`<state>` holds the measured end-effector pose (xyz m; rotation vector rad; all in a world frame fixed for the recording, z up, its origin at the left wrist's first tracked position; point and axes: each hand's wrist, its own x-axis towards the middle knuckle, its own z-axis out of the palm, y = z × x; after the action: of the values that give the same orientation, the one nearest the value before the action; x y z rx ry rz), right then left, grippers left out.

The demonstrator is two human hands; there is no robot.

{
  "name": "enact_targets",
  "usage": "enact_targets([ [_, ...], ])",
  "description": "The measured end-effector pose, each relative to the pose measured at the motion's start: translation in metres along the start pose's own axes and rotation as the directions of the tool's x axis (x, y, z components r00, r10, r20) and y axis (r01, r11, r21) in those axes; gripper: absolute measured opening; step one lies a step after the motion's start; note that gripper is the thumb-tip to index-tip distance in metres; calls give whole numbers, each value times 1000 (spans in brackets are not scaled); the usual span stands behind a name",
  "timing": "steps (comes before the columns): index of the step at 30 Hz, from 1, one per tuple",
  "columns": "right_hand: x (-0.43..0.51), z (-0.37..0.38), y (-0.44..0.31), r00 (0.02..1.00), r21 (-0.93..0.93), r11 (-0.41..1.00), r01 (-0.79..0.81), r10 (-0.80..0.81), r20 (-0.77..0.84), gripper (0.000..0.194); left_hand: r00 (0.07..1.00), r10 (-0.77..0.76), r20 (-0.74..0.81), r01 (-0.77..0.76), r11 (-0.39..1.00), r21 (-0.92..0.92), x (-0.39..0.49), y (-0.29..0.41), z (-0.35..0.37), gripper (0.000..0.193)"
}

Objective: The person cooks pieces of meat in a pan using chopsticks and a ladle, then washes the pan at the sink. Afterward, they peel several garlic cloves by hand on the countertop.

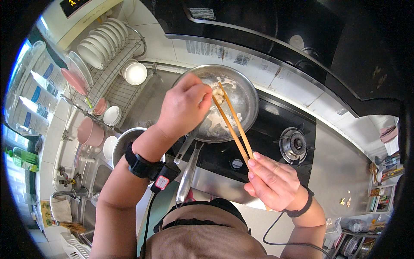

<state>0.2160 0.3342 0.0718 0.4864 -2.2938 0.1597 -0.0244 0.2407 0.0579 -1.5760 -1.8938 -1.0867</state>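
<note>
My right hand point(275, 181) grips a pair of wooden chopsticks point(234, 126), whose tips reach over a steel frying pan point(250, 94). Between the tips and my left fingers lies a pale clump of food point(218, 94). My left hand point(186, 105) is curled above the pan's left side, thumb and finger near one chopstick tip. Whether it pinches anything is hidden. Below it a metal utensil handle point(186, 150) leans out of the pan. More pale residue point(220, 121) is spread on the pan's bottom. The pan's long handle point(189, 176) points towards my body.
A gas burner point(293, 144) is right of the pan, and small pale pieces point(346, 200) lie on the steel counter point(339, 168). A metal pot point(121, 142) stands under my left forearm. Left are a dish rack point(121, 94) with plates and bowls, and a sink point(100, 176).
</note>
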Motion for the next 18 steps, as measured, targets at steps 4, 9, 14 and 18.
enact_targets([
  [4,2,1,0,1000,-3,1000,1,-1,-1,19,998,56,5,-56,998,-3,-2,5,5,13],
  [9,4,4,-1,1000,-18,1000,5,-5,4,19,994,71,78,-83,982,168,4,4,3,10],
  [14,7,7,-1,1000,-35,999,15,-16,-17,20,992,78,95,-93,981,170,12,-1,2,9],
  [18,8,5,-1,1000,-22,1000,3,-3,-11,19,997,81,-4,-81,994,69,16,-9,0,9],
])
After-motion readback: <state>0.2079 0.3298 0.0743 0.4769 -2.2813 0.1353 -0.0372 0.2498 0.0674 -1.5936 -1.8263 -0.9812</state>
